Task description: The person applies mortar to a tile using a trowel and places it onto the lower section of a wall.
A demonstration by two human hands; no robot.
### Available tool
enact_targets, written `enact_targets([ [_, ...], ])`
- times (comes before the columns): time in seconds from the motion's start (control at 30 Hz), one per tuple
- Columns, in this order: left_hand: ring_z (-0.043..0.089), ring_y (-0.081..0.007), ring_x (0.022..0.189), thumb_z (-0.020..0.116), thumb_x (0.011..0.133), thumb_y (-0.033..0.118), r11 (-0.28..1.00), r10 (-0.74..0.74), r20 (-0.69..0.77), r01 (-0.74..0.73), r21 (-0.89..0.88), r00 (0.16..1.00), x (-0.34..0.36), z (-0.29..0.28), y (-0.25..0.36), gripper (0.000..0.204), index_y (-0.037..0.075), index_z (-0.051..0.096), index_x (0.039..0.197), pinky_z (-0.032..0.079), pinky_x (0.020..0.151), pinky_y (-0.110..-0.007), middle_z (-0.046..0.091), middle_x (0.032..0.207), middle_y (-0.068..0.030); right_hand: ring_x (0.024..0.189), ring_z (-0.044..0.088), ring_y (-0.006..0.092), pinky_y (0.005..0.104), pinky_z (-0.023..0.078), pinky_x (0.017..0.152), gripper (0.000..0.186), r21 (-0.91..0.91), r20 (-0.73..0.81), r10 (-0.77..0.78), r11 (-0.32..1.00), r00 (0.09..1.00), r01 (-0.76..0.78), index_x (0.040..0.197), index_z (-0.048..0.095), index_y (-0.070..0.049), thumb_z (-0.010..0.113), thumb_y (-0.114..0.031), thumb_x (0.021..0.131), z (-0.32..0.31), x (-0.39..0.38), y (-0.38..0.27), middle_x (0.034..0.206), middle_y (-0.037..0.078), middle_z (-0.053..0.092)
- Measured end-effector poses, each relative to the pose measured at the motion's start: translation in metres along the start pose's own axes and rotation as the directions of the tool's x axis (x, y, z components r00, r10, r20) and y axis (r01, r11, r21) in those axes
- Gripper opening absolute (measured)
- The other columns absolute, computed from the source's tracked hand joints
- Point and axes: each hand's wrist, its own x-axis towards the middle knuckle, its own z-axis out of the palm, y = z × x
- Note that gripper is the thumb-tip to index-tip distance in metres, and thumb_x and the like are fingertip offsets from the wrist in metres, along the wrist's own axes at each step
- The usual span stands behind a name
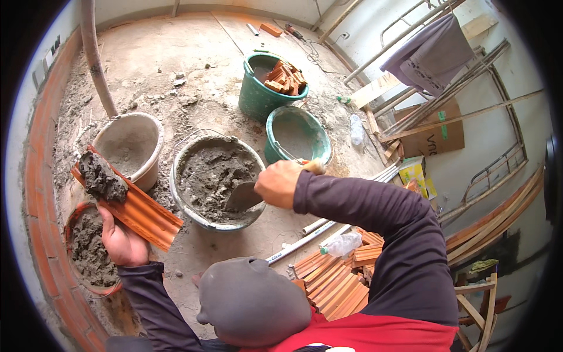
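My left hand [125,239] supports an orange ridged clay tile [146,214] from its near side, with the thumb along its edge. A lump of wet grey mortar [102,178] sits on the tile's far end. My right hand [280,183] is closed round the handle of a trowel [245,198]. The trowel's blade dips into the mortar at the right side of a white bucket [179,199]. Beneath my left hand stands an orange-rimmed bucket [111,290] of mortar, partly hidden by the hand and tile.
A pale bucket [157,136] stands beyond the tile. One green bucket [251,97] holds broken clay pieces; another green bucket [322,141] stands nearer. Stacked ridged tiles [334,287] and a plastic bottle [345,243] lie under my right arm. A pole [97,64] rises at left.
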Motion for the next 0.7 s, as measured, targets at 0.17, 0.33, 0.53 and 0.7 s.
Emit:
enact_targets([
  [0.17,0.046,-0.0252,0.132,0.039,0.107,0.029,0.998,0.062,-0.286,-0.053,0.036,0.956,-0.002,0.006,0.005,0.044,0.007,0.042,0.145,0.032,0.116,-0.044,0.05,0.144,-0.0075,0.067,0.071,0.0315,0.0434,0.056,0.056,0.018,0.008,-0.049,0.036,0.999,0.998,-0.035,0.074,0.072,-0.005,0.059,-0.015,0.081,-0.015,-0.005,-0.014,0.071,0.014,0.069],
  [0.33,0.043,-0.0253,0.135,0.045,0.104,0.03,1.0,0.022,-0.255,-0.024,-0.005,0.967,0.0,0.02,0.003,0.047,0.008,0.041,0.145,0.028,0.118,-0.043,0.047,0.146,-0.0066,0.074,0.073,0.0313,0.0421,0.057,0.063,0.017,-0.016,0.034,0.04,0.999,0.999,-0.039,0.079,0.075,-0.008,0.061,-0.017,0.08,-0.017,0.007,0.01,0.076,0.015,0.071],
  [0.53,0.047,-0.0258,0.131,0.041,0.105,0.03,0.995,0.099,-0.332,-0.085,0.058,0.938,0.002,0.04,0.0,0.045,0.007,0.04,0.145,0.032,0.115,-0.044,0.049,0.145,-0.0075,0.069,0.072,0.0286,0.0403,0.057,0.059,0.015,-0.178,-0.1,0.117,0.975,0.988,-0.133,0.076,0.074,-0.006,0.062,-0.015,0.079,-0.006,0.011,0.025,0.072,0.014,0.07],
  [0.7,0.046,-0.0257,0.133,0.042,0.105,0.03,0.991,0.127,-0.368,-0.103,0.086,0.921,0.0,0.041,0.001,0.046,0.008,0.04,0.145,0.032,0.116,-0.044,0.048,0.145,-0.0077,0.067,0.071,0.0304,0.0408,0.056,0.056,0.015,-0.234,-0.068,0.041,0.971,0.997,-0.055,0.071,0.072,-0.007,0.06,-0.011,0.08,-0.017,0.004,0.027,0.07,0.014,0.068],
])
